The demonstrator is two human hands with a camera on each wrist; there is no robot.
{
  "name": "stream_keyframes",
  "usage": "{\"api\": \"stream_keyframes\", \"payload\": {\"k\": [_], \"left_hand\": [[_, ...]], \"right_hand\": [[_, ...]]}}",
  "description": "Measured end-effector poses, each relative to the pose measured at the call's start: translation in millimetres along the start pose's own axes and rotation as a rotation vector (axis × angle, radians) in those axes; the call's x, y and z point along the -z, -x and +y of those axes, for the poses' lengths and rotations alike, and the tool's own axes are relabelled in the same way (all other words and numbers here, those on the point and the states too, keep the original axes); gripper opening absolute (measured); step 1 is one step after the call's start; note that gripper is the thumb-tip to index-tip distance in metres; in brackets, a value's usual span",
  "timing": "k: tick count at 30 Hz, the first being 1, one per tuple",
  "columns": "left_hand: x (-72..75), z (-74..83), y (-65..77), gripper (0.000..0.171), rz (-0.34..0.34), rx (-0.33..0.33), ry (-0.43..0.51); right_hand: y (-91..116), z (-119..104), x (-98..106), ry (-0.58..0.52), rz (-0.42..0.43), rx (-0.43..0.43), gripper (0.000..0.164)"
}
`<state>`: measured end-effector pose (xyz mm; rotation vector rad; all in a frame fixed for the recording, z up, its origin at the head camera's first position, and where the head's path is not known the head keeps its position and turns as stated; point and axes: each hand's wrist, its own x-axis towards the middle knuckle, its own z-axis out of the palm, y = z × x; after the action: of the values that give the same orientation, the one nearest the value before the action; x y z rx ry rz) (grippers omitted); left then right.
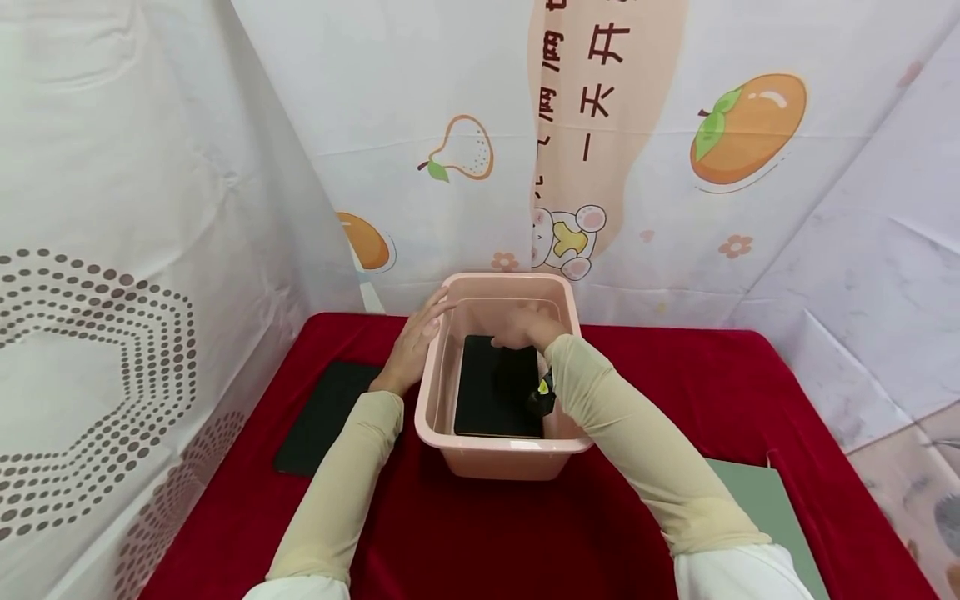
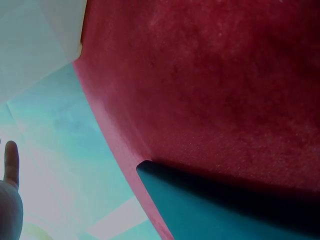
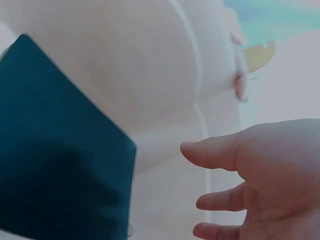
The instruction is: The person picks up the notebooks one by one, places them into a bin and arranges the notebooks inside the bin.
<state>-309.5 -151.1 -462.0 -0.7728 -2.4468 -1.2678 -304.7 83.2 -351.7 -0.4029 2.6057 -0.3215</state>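
Observation:
A pink plastic basin [image 1: 491,460] stands on the red cloth. Flat on its floor lies a dark, book-like rectangle [image 1: 480,383], dark teal in the right wrist view [image 3: 65,115]. My left hand [image 1: 411,346] is at the basin's left rim, fingers extended; whether it bears on the rim I cannot tell. Only a thumb or finger of it [image 2: 11,165] shows in the left wrist view. Inside the basin, my right hand [image 1: 525,327] hovers over the rectangle's far end, blurred. The right wrist view shows that hand [image 3: 270,180] with fingers apart, holding nothing, beside the rectangle.
Left of the basin, another dark flat rectangle [image 1: 315,425] lies on the red cloth [image 1: 517,533], partly behind my left forearm. A grey-green flat board [image 1: 765,508] lies at the right, partly under my right forearm. Printed white curtains [image 1: 637,192] hang behind the table.

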Motion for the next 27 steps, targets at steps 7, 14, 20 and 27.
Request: {"api": "stream_keyframes", "payload": {"k": [7,14,20,27], "left_hand": [[-0.4,-1.6,1.8,0.05,0.008,-0.001,0.0],[-0.6,-0.8,3.5,0.048,0.009,0.01,0.007],[-1.1,-1.9,1.6,0.047,0.012,-0.007,0.001],[0.1,-1.3,0.4,0.049,0.013,-0.006,0.011]], "right_hand": [[13,-4,10,-0.042,0.09,-0.091,0.076],[24,-2,16,0.003,0.196,-0.041,0.079],[32,5,21,-0.078,0.234,-0.006,0.082],[38,7,24,-0.07,0.347,0.025,0.082]]}}
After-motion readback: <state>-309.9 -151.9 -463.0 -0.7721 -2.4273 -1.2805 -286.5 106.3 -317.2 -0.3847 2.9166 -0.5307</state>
